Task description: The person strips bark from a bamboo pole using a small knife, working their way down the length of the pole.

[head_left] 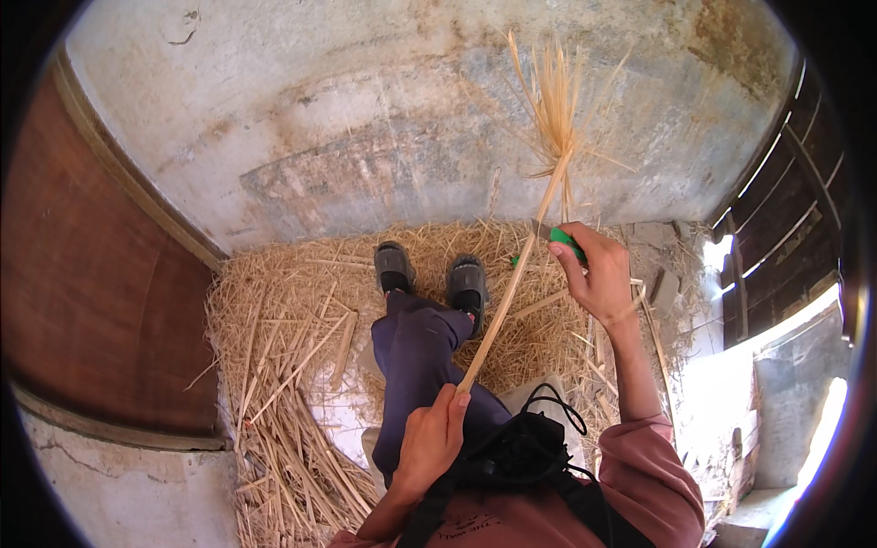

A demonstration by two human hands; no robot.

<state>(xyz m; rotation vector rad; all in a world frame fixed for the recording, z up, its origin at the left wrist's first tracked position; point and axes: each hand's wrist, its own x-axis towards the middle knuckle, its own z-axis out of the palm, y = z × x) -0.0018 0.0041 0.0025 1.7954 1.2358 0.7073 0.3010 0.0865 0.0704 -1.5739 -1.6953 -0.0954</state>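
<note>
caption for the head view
Left hand holds a straw stalk; right hand sets a green-handled knife against it.

A weathered concrete wall, grey and stained with patches of rust-brown near the top right, is seen ahead. A reddish-brown wooden panel is set along the left, framed by a pale beam. The floor is covered by a thick layer of dry straw. At the right, dark wooden slats are pierced by bright daylight, and a sunlit step is glimpsed below.
</note>
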